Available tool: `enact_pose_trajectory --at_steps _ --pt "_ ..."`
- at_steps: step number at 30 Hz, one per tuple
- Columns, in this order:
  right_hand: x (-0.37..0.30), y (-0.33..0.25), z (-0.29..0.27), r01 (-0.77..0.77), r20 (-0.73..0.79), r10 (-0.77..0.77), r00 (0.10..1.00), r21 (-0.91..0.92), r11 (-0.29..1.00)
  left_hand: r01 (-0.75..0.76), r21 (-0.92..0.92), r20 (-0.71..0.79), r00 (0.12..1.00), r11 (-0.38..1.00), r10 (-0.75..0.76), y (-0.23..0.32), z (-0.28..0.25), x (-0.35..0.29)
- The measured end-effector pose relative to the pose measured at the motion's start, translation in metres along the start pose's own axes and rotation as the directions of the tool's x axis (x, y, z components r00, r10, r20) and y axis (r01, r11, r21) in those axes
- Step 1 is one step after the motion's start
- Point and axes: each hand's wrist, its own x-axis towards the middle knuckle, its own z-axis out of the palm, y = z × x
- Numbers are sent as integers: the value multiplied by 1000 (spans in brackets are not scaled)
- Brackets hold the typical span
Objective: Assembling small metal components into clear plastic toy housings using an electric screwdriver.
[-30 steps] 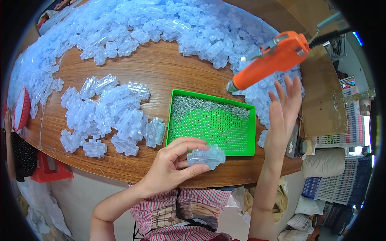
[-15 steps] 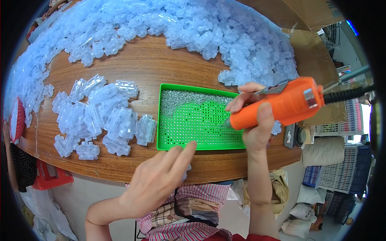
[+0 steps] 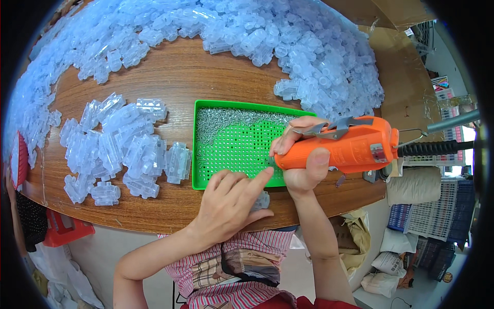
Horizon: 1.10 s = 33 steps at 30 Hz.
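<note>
My right hand (image 3: 303, 165) is wrapped round an orange electric screwdriver (image 3: 342, 149), its nose pointing left over the near side of a shallow green tray (image 3: 194, 149). Small silver screws (image 3: 208, 121) lie heaped along the tray's far and left sides. In front of the tray, my left hand (image 3: 226, 206) closes on a clear plastic housing (image 3: 261, 200), partly hidden by the fingers. Its index fingertip reaches close to the screwdriver's nose; whether they touch I cannot tell. The bit itself is hidden there.
Loose clear plastic housings (image 3: 121, 141) lie left of the tray. A large mound of similar pieces (image 3: 247, 31) curves along the table's far side. At the right are a cardboard box (image 3: 406, 82) and the screwdriver's black cable (image 3: 429, 149). A red stool (image 3: 69, 229) stands below the left edge.
The screwdriver has moved left and nearer to me, its nose going from the tray's middle to its near side. My left hand has shifted right, bringing the housing more into view.
</note>
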Motion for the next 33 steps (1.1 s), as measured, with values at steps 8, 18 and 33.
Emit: enact_pose_trajectory --at_steps 8,18,33 --pt "0 4 0 8 -9 -8 1000 -14 1000 162 -333 231 969 929 -86 -8 -22 5" --pt "-3 7 -1 -18 -4 18 1000 10 1000 269 -385 263 949 883 -174 -8 -26 8" --pt "-11 -68 -2 118 324 -186 928 218 969 292 -363 297 937 885 -187 -12 -27 6"
